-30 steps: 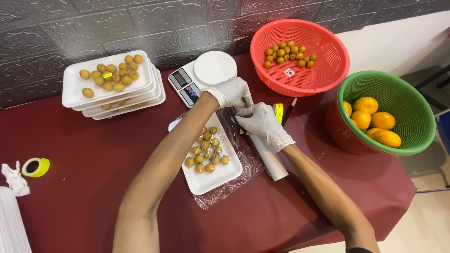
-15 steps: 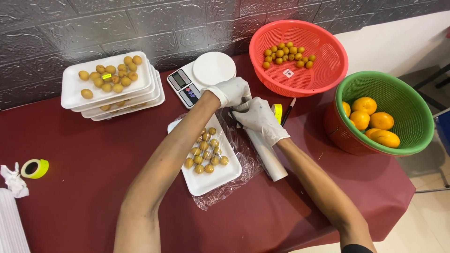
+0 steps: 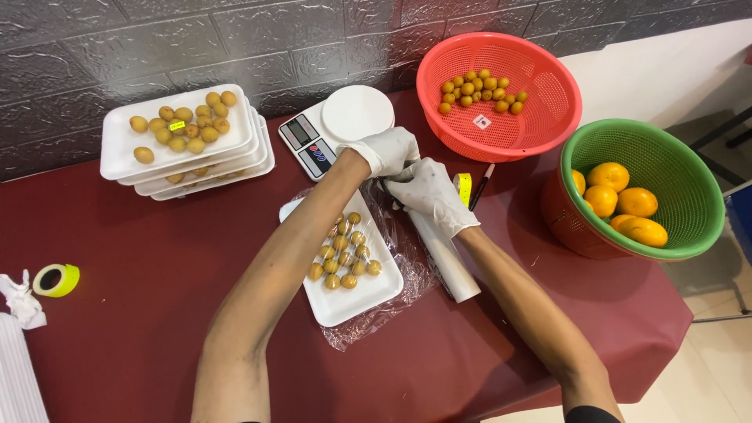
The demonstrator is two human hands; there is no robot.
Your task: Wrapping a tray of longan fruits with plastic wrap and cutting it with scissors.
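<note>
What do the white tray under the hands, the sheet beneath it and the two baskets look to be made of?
White tray: likely foam, matte with soft rounded edges. Sheet: thin clear plastic film, glossy and wrinkled, apparently off the roll. Red basket and green basket: moulded plastic mesh, slightly shiny. Both hands, left and right, wear thin white gloves, probably latex.

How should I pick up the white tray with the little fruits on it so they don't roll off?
Grip the white tray by its two long raised edges, one hand per side, coming in low from the left and right. It lies flat on clear plastic film, and the small round fruits sit loose, so keep it level. The near end is bare, so fingers could probably grip there too.
</note>
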